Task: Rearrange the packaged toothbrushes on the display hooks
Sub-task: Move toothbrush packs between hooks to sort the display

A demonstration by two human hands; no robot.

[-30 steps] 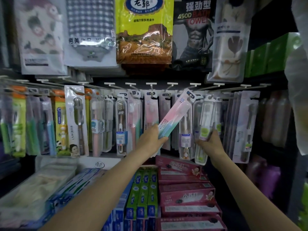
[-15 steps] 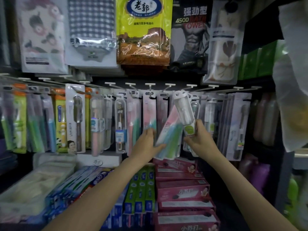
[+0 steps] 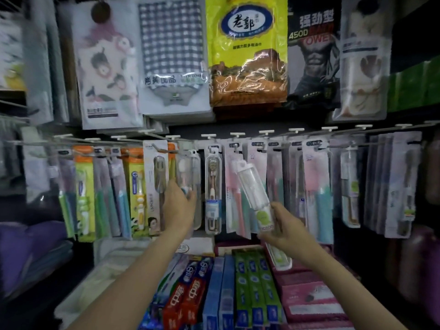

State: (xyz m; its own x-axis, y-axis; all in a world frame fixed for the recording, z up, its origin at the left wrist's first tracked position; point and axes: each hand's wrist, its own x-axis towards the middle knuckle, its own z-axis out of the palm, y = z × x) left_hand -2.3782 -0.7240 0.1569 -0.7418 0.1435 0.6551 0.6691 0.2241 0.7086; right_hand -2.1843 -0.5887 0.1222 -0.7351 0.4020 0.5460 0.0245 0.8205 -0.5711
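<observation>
A row of packaged toothbrushes hangs from white display hooks (image 3: 237,134) across the middle of the view. My right hand (image 3: 285,228) grips a clear-cased toothbrush pack with a green label (image 3: 253,191), tilted with its top leaning left, off the hooks. My left hand (image 3: 177,203) reaches up to a clear toothbrush pack (image 3: 190,177) that hangs left of centre, fingers around its lower part. A pink and teal pack (image 3: 317,186) hangs on a hook at the right of my right hand.
Bagged towels (image 3: 247,51) hang on the upper row. Below the hooks lie boxed toothpastes (image 3: 252,287) and pink boxes (image 3: 312,303). More toothbrush packs (image 3: 133,186) crowd the left and right hooks. Dark shelving flanks both sides.
My left hand let go of the pink and teal pack and moved left to a hanging clear pack. My right hand still holds the clear-cased pack. The view has shifted left.
</observation>
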